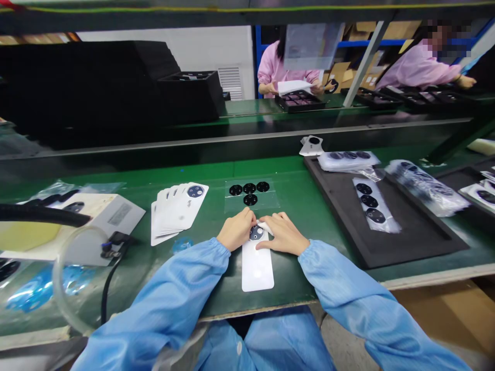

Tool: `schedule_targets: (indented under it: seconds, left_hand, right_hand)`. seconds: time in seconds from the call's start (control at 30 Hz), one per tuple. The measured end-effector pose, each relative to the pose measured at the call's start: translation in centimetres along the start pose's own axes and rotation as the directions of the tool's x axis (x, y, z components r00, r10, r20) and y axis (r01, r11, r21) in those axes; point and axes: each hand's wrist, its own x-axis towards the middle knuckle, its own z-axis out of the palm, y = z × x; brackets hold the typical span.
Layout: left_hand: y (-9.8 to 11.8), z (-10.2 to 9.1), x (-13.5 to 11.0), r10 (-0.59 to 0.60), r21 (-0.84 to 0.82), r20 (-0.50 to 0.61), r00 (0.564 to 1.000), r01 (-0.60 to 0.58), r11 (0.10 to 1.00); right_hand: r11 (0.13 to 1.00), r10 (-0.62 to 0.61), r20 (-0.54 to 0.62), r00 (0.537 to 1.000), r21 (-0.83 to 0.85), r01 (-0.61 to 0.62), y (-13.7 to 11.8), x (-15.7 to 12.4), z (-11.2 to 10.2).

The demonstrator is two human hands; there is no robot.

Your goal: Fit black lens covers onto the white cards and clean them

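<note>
A white phone back panel (258, 269) lies lengthwise on the green bench mat (294, 180), with a dark round camera module (256, 233) at its far end. My left hand (235, 230) grips that end from the left side. My right hand (280, 234) presses in from the right, its fingertips on a small white film tab (265, 227) beside the module. To the left sits a fanned stack of white panels (178, 212). Several black round modules lie on a clear sheet (250, 196) just beyond my hands.
A black foam tray (415, 234) on the right holds bagged strips of modules (375, 205). A grey machine (116, 219) with a black hose (38, 215) stands at the left. Beyond a partition, co-workers in pink handle black trays (299, 101).
</note>
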Motion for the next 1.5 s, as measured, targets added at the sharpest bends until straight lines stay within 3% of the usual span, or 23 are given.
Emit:
schedule_targets:
  seconds: [0.23,0.5,0.8,1.5]
  left_hand:
    - [0.3,0.7,-0.7,0.011,0.009,-0.055,0.998,-0.011,1.000]
    - [-0.5,0.5,-0.8,-0.018,-0.131,-0.121,0.993,0.002,0.991]
    - [-2.6,1.1,1.7,-0.028,-0.243,-0.005,1.000,0.026,0.970]
    - [-2.8,0.6,1.3,0.018,-0.321,0.008,1.000,-0.015,0.947]
  right_hand:
    - [1.000,0.010,0.009,1.000,-0.011,-0.010,0.0,0.1,0.0]
    - [1.000,-0.002,0.012,1.000,0.006,0.002,0.0,0.1,-0.1]
    - [0.998,-0.001,0.008,1.000,0.069,0.000,0.4,-0.2,0.0]
    - [0.991,-0.026,0.063,0.998,0.135,0.017,0.5,-0.7,-0.7]
